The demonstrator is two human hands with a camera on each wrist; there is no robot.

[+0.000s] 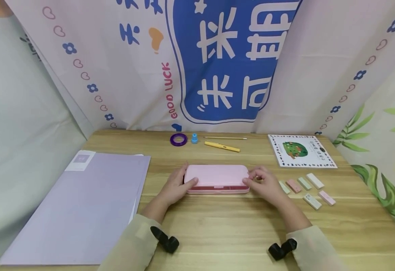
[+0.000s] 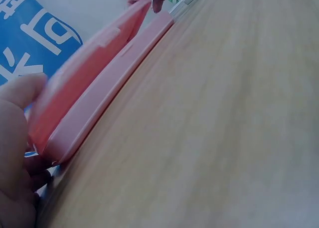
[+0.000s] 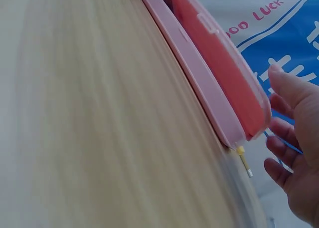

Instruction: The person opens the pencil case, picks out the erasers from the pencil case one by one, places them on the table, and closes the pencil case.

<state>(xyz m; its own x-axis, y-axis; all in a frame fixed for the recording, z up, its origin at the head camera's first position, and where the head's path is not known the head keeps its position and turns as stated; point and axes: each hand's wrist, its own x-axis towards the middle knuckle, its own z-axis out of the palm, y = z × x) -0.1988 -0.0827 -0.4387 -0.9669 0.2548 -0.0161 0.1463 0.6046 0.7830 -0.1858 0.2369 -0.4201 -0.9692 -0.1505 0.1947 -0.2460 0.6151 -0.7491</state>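
Observation:
A pink pencil case (image 1: 217, 175) lies lengthwise on the table, its lid raised a little at the front. Its reddish inner side shows in the left wrist view, under the lid (image 2: 82, 71). My left hand (image 1: 175, 187) holds the case's left end, thumb on the lid and fingers at the side near the base (image 2: 94, 106). At the right end is my right hand (image 1: 265, 185), its thumb at the lid's front corner. In the right wrist view, the fingers of this hand (image 3: 299, 138) are loosely bent beside the lid (image 3: 224, 63). The case's contents are hidden.
Several small erasers (image 1: 311, 201) lie right of the case, below a white booklet (image 1: 305, 151). Behind it are purple tape (image 1: 178, 139), a small blue object (image 1: 194, 139), a pencil (image 1: 226, 138) and a yellow pen (image 1: 222, 146). A large lilac folder (image 1: 82, 210) covers the left side.

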